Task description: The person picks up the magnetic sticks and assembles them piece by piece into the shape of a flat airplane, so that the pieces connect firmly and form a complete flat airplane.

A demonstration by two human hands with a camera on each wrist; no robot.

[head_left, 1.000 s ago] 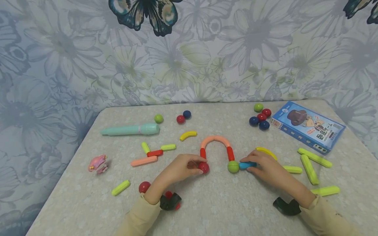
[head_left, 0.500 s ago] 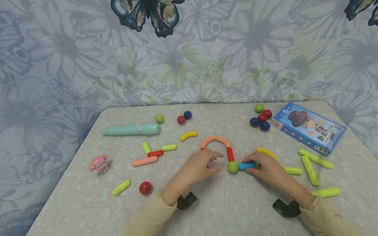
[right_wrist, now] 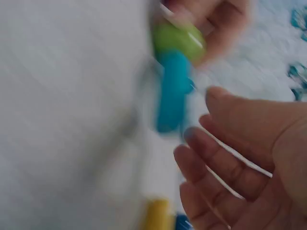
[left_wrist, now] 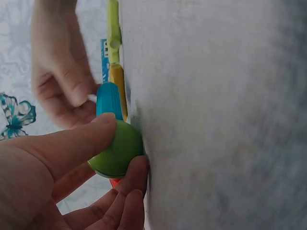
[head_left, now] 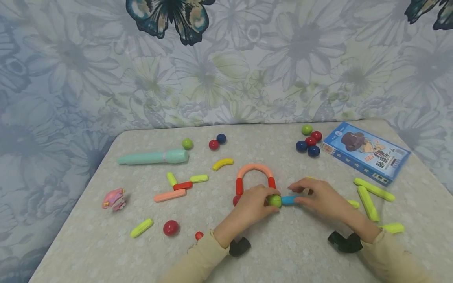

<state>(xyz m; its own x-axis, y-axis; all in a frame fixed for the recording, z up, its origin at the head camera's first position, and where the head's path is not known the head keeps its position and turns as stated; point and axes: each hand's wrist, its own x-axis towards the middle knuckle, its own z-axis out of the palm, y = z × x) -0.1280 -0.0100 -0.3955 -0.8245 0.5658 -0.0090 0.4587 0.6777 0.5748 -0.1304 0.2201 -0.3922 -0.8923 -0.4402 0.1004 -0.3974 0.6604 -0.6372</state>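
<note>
My left hand (head_left: pixel 253 204) pinches a green ball (left_wrist: pixel 117 151) between thumb and fingers. A short blue rod (head_left: pixel 288 200) sticks out from the ball's right side. Beside the rod, my right hand (head_left: pixel 320 196) has its fingers loosely extended; the right wrist view shows a gap between the fingers and the blue rod (right_wrist: pixel 172 93). A salmon arch (head_left: pixel 255 166) lies beyond the left hand, with a red stick at each end. The left red stick (head_left: pixel 239 186) leads to a red ball (head_left: pixel 236 200), partly hidden by my left hand.
A blue box (head_left: pixel 366 153) lies at back right, near several balls (head_left: pixel 313 151). Lime rods (head_left: pixel 368 203) lie right of my right hand. On the left are a teal pen-shaped object (head_left: pixel 152 157), a pink figurine (head_left: pixel 114 199) and a larger red ball (head_left: pixel 171 228).
My left hand has left the red ball, moved right and taken hold of the green ball. My right hand has let go of the blue rod, its fingers spreading.
</note>
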